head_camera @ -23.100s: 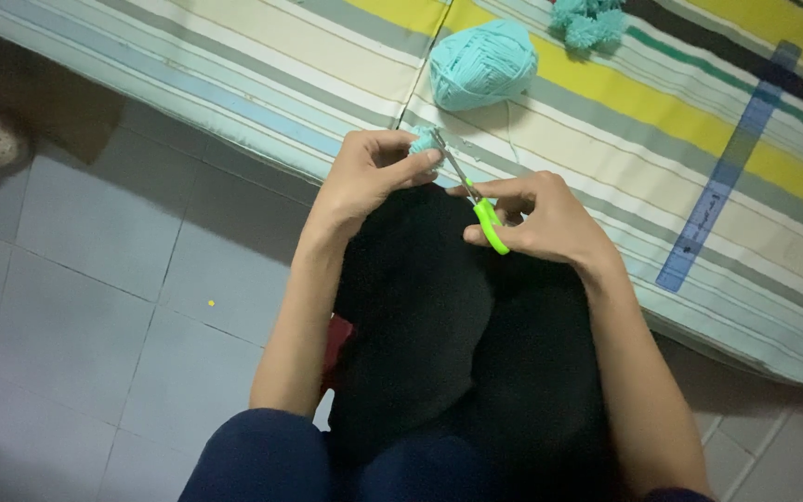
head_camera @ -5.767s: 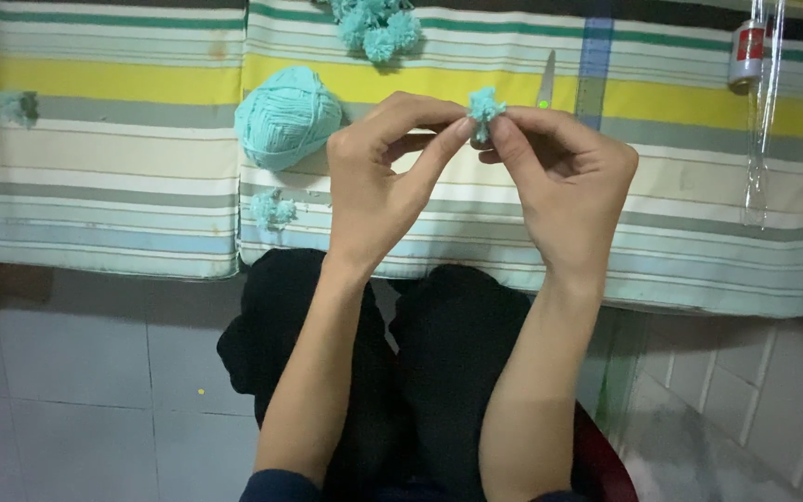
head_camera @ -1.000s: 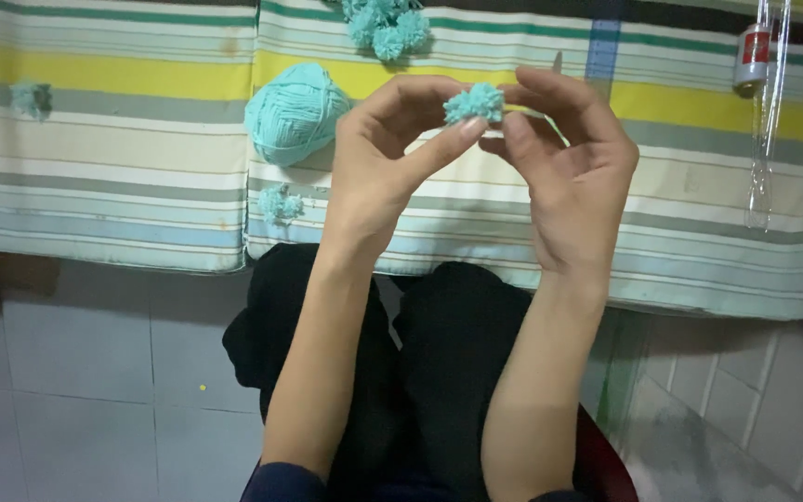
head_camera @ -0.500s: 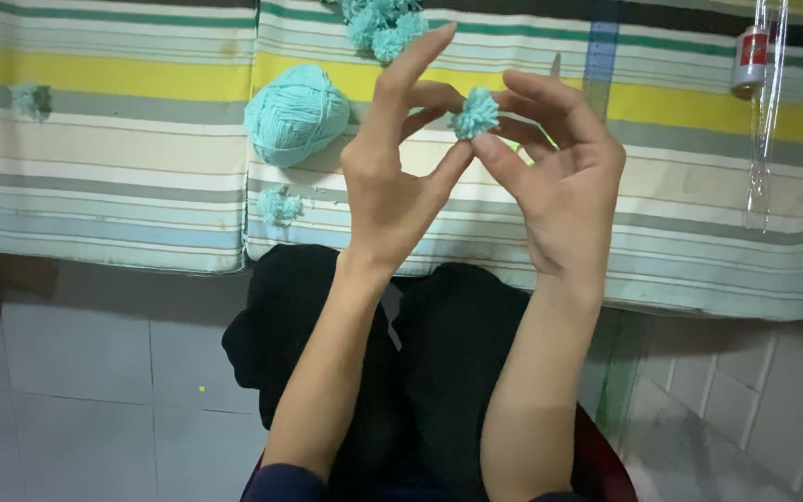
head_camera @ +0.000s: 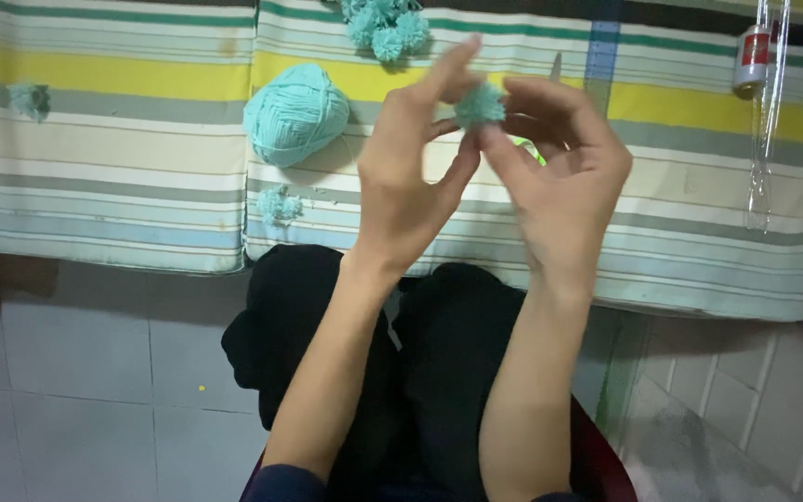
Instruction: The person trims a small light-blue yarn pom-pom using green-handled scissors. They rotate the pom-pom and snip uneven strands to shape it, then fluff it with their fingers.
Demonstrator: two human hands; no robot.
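A small teal pompom is pinched between the fingertips of the left hand and right hand, raised above the striped mattress's near edge for fluffing, beside a yarn ball.

Both bare hands raised together, fingertips meeting at one shared pinch.

The left hand stands upright with its back to the camera, forefinger stretched up and blurred, thumb pressing in toward the pinch from the left. The right hand faces it, palm inward, fingers curled over the top of the pinch and thumb pushing in from below. Both forearms are bare and rise side by side from dark sleeves, close together, above knees clad in black.
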